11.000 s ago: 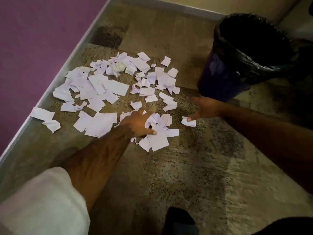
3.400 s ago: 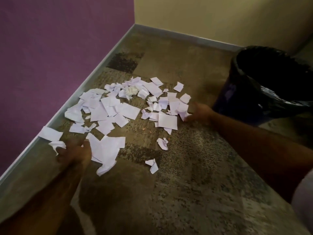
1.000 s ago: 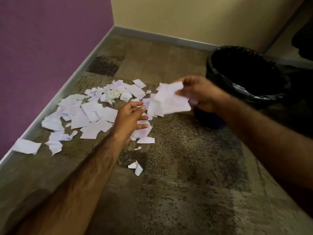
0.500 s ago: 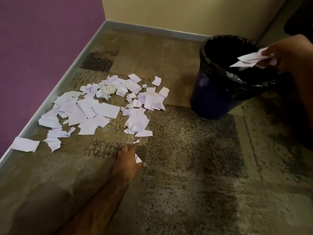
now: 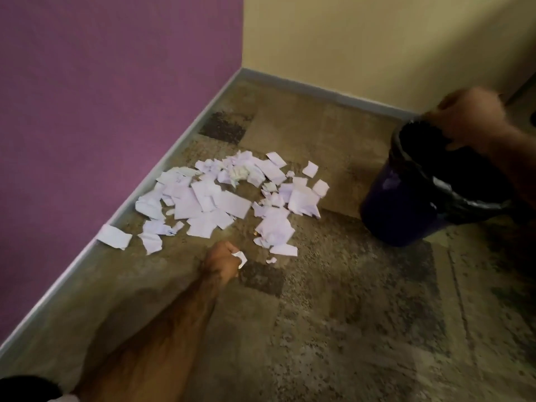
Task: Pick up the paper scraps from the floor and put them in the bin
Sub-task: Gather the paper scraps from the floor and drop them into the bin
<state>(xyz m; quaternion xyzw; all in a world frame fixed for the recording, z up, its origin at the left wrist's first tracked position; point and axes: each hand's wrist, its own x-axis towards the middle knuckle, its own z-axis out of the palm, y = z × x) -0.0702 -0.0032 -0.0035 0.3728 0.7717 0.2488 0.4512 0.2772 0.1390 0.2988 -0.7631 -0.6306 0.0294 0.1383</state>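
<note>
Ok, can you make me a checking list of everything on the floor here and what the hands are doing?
Surface: patterned brown carpet, dark patches.
Job's things: pile of white paper scraps lying near the purple wall; bin with black liner standing at right.
Clutter: nothing seen.
Hands: left hand closed on a small scrap at the floor; right hand over the bin's mouth, blurred, no paper visible in it.
Cables: nothing seen.
Surroundings: purple wall, cream wall, grey skirting.

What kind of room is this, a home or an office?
Hard to say which; it is an indoor room corner. A purple wall meets a cream wall above a grey skirting board. The floor is patchy brown carpet, littered with paper scraps, beside a lined bin.
</note>
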